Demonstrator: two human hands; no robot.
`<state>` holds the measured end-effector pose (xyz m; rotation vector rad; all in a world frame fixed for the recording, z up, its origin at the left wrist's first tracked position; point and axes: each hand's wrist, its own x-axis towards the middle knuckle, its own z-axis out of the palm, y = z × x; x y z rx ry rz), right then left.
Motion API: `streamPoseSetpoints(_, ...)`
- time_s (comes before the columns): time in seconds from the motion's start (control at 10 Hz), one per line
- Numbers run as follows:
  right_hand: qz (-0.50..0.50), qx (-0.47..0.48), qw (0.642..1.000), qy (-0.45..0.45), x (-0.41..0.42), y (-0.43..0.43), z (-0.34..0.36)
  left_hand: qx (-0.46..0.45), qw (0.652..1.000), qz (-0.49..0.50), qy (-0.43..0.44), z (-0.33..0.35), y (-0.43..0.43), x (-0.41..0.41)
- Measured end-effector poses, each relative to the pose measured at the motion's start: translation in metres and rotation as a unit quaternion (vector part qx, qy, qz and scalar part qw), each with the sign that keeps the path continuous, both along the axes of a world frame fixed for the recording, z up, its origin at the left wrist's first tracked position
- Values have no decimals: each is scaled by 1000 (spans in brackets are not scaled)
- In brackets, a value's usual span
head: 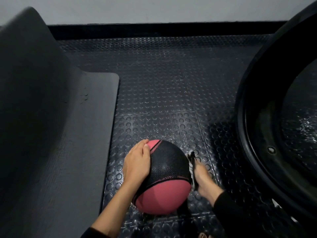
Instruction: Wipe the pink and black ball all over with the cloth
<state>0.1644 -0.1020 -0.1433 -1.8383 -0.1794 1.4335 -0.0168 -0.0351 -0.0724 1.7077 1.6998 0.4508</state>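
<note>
Your ball (pixel 164 170) sits on the floor (pixel 171 91) right in front of you, low in the head view. It's round, so no real long axis, but the wide black band runs side to side across the top. One pink panel faces you and a smaller pink patch shows on the far side. The surface is pebbled rubber with thin seams.

Your left hand (pixel 137 162) lies flat on the upper left side, fingers relaxed and following the curve. Your right hand (pixel 204 177) presses the pale cloth (pixel 191 162) against the right side. It's edge-on, so I can't tell if you're pinching it.

The floor is dark rubber with round studs.
</note>
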Motion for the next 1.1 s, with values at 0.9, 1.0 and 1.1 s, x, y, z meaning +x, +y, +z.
streamPoseSetpoints(0.9,324,227,842,-366,-26,21,88,-14,998,-54,7,-6,16,-4)
streamPoseSetpoints(1.0,398,191,822,-360,-32,48,87,-19,997,-80,3,-6,19,-7)
streamPoseSetpoints(1.1,453,192,791,-365,-35,55,74,-5,996,-89,-3,-10,20,-8)
